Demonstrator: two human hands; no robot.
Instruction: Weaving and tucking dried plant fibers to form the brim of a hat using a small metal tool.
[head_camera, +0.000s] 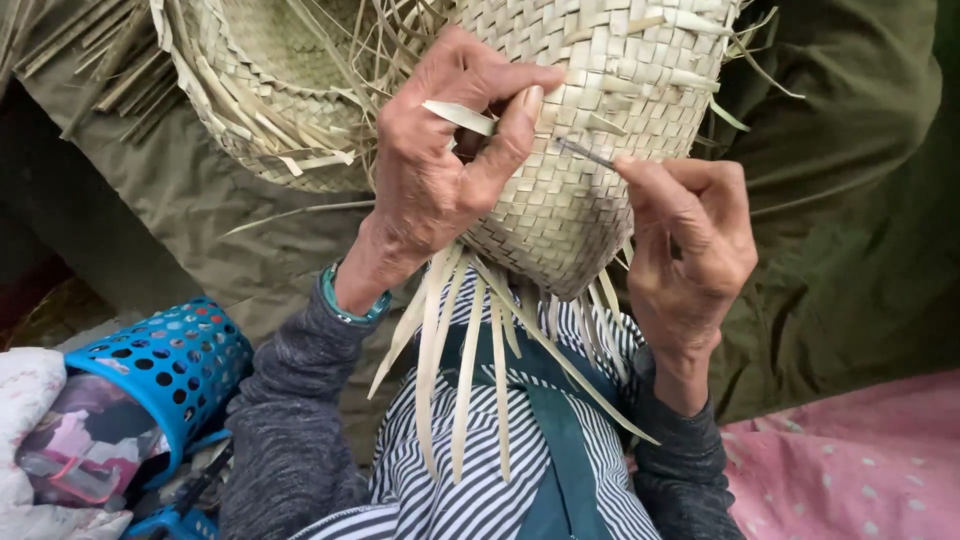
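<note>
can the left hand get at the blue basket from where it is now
Probably not without letting go: the left hand is pinching a leaf strip against the woven piece, while the blue perforated basket sits low beside that elbow. Nothing blocks the path.

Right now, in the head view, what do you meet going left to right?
Blue perforated plastic basket → teal bracelet → left hand pinching a palm strip → thin metal needle → right hand → pink dotted cloth.

One camera sits on the person's head and looks straight down, very close to both grips on the woven basket (585, 170).
</note>
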